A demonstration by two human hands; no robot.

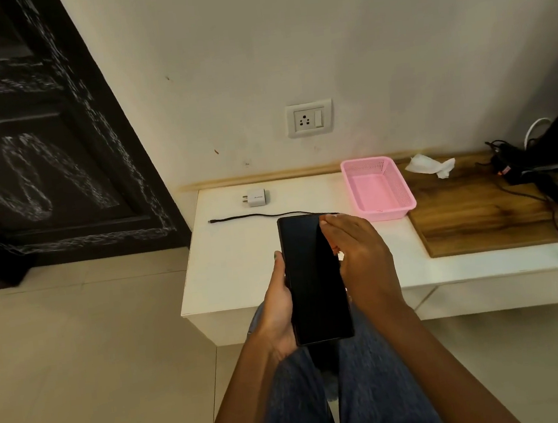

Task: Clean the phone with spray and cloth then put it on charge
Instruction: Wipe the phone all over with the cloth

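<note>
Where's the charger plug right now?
In the head view the white charger plug lies on the white shelf, towards its left back corner, below and left of the wall socket, just behind the black cable.

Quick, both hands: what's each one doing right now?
Left hand: grips the phone from below, thumb along its left edge.
Right hand: fingers straight, lying flat against the phone's right side; holds nothing.

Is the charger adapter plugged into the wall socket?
No. The charger adapter lies on the white shelf; the wall socket holds nothing.
</note>
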